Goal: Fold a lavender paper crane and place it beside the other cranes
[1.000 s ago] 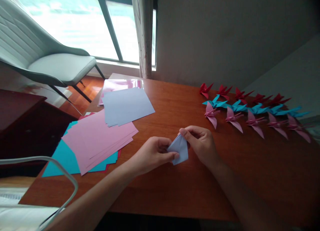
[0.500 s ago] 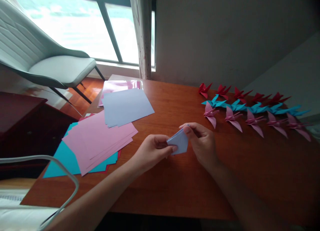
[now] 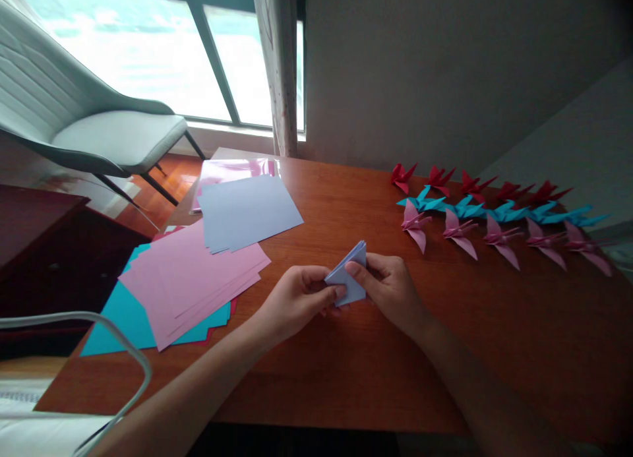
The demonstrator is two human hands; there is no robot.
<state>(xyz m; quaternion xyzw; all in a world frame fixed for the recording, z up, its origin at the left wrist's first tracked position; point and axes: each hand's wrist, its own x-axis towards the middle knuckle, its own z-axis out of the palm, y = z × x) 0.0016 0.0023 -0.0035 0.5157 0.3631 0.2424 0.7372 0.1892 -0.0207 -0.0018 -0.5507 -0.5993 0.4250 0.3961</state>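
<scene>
A small folded piece of pale blue paper [image 3: 354, 287] is held between both hands above the brown table. My left hand [image 3: 297, 301] pinches its lower left corner, thumb on top and fingers beneath. On the other side my right hand [image 3: 393, 289] grips the paper's right edge, its thumb lying flat on the upper face. Several layers show along the upper edge, which rises to a point. The fingers under the paper are mostly hidden.
Pale blue sheets [image 3: 250, 213], pink sheets [image 3: 198, 279] and cyan sheets [image 3: 119, 318] overlap at the left. Rows of folded red cranes [image 3: 473, 185], cyan cranes [image 3: 467, 208] and pink cranes [image 3: 459, 233] stand at the right. A white curved tube [image 3: 133, 351] crosses the lower left.
My right thumb has moved from the paper's top corner down onto its face. That corner now stands up free, with layered edges showing. My left hand keeps its pinch.
</scene>
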